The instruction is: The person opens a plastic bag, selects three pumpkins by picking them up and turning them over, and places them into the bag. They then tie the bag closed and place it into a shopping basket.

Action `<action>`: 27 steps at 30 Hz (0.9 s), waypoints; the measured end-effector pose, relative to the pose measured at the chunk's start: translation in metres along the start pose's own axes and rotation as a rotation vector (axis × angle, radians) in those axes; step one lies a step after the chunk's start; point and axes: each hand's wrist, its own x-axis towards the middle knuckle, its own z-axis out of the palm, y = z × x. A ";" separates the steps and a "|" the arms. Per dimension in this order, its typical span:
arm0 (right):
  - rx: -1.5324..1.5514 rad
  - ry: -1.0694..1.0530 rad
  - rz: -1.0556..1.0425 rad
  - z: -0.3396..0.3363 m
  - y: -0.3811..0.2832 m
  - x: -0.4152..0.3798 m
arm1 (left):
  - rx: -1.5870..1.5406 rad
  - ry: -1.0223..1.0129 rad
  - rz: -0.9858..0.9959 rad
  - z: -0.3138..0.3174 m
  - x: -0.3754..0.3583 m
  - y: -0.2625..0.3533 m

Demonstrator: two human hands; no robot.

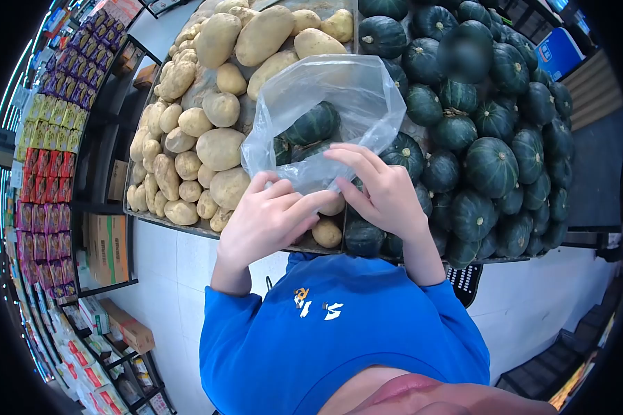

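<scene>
A clear plastic bag point(353, 77) lies with its mouth spread wide over the border between the potatoes and the squashes. Dark green squashes point(313, 123) show inside it, partly covered by its near edge. My left hand point(273, 214) is closed on the near left part of the bag's rim, thumb and fingers bent. Across from it, my right hand point(377, 190) pinches the near right part of the rim, its fingers curled over the plastic. A small potato point(327, 234) sits just below my hands.
Potatoes point(218, 149) are heaped on the left of the display stand, and green squashes point(491, 168) on the right. A divider point(355, 28) runs between them. Shelves with colourful packets point(48, 162) and a cardboard box point(107, 249) stand at left. A blue box point(559, 52) is at far right.
</scene>
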 end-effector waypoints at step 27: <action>0.412 0.573 0.156 -0.041 0.035 -0.031 | -0.750 1.133 -0.133 -0.009 -0.041 -0.091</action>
